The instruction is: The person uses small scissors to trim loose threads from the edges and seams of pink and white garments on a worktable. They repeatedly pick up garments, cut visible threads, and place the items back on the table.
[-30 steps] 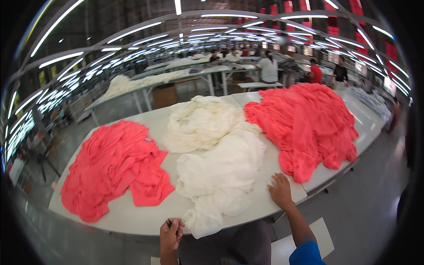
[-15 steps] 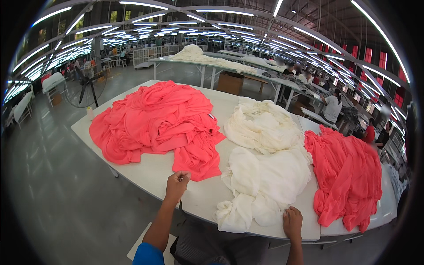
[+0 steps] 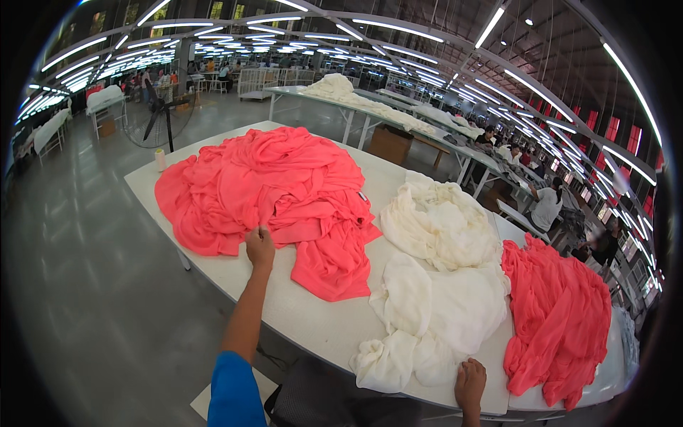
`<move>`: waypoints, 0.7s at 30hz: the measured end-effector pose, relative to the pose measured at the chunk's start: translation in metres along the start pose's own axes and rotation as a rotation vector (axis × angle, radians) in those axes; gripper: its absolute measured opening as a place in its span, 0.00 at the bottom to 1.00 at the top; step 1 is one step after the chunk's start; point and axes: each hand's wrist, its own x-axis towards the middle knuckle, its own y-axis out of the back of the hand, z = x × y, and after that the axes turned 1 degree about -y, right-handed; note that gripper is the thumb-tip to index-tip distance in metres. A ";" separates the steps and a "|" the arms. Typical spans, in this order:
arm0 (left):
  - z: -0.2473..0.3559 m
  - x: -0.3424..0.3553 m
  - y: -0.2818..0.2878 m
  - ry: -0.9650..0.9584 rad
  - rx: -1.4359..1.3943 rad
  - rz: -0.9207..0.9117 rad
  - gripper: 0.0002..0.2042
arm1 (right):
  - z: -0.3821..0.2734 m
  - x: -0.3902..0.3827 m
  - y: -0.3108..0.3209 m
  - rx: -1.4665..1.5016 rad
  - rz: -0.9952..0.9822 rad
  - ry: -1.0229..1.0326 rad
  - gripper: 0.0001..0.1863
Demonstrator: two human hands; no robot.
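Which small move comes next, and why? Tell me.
Probably have the left hand pinch up the left coral pile at its near edge: the hand is curled right there, its grip unclear, while the right hand is beside the white cloth.

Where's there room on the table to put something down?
Most room: the table's front part, between the left coral pile and the white cloth. There's another patch at the back, between that coral pile and the cream cloth. It's crowded between the white cloth and right coral pile, by the right hand.
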 end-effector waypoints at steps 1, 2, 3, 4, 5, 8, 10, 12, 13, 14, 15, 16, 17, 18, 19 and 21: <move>0.001 0.002 -0.005 0.012 0.064 0.055 0.16 | 0.004 -0.004 0.002 -0.009 -0.003 -0.008 0.10; 0.001 0.003 -0.012 0.024 0.125 0.108 0.16 | 0.007 -0.009 0.005 -0.032 0.002 -0.009 0.09; -0.012 0.014 -0.013 0.005 0.111 0.080 0.16 | 0.006 -0.008 0.005 -0.038 0.009 0.008 0.09; -0.025 0.026 -0.014 -0.015 0.097 0.052 0.16 | 0.004 -0.006 0.005 -0.044 0.016 0.025 0.08; -0.042 0.041 -0.011 -0.035 0.088 0.037 0.17 | -0.011 0.001 0.004 -0.007 0.012 0.037 0.08; -0.074 0.084 0.003 0.041 -0.063 -0.007 0.15 | -0.020 0.021 -0.009 0.022 0.021 0.094 0.08; -0.050 0.052 -0.024 0.002 -0.162 -0.056 0.13 | 0.012 0.000 -0.005 -0.050 0.006 0.033 0.09; -0.034 0.040 -0.027 -0.043 -0.153 -0.006 0.10 | 0.016 -0.003 -0.003 -0.055 -0.018 0.004 0.11; -0.033 0.042 -0.023 -0.061 -0.100 0.054 0.09 | 0.011 0.002 -0.003 -0.102 -0.021 0.072 0.10; -0.032 0.046 -0.018 -0.079 -0.045 0.117 0.08 | -0.002 0.009 0.002 -0.146 -0.021 0.142 0.10; -0.027 0.044 -0.016 -0.106 -0.033 0.097 0.07 | -0.010 0.011 0.006 -0.199 -0.022 0.200 0.11; -0.023 0.040 -0.013 -0.132 -0.021 0.077 0.07 | -0.012 0.012 0.006 -0.181 -0.038 0.177 0.11; -0.014 0.033 -0.013 -0.160 -0.014 0.048 0.06 | -0.012 0.010 0.008 -0.167 -0.052 0.145 0.11; -0.007 0.029 -0.010 -0.225 0.012 0.056 0.06 | -0.014 0.010 0.007 -0.147 -0.066 0.119 0.11; 0.000 0.025 -0.008 -0.289 0.038 0.064 0.06 | -0.014 0.010 0.005 -0.166 -0.058 0.119 0.12; 0.021 0.020 0.000 -0.397 0.074 0.071 0.10 | -0.012 0.007 -0.001 -0.205 -0.041 0.114 0.12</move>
